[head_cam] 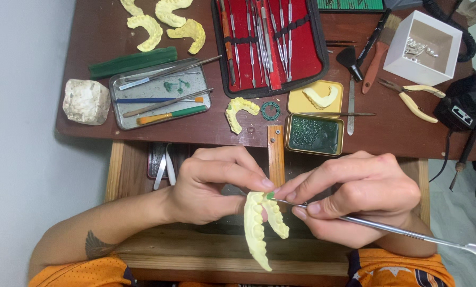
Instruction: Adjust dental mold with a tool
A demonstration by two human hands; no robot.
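Note:
My left hand (211,183) pinches a pale yellow plaster dental cast (259,226) by its upper end, holding it above the wooden bench edge. My right hand (357,196) grips a thin metal carving tool (386,228) like a pen. The tool's tip touches a small green wax spot (270,195) at the top of the cast, right beside my left fingertips. The tool's far end sticks out to the lower right.
On the brown desk (397,133) lie more yellow casts (240,111), a metal tray of tools (161,93), a red instrument case (269,42), a tin of green wax (314,134), a white box (422,48), pliers (413,98), brushes (373,48) and a white plaster block (86,101).

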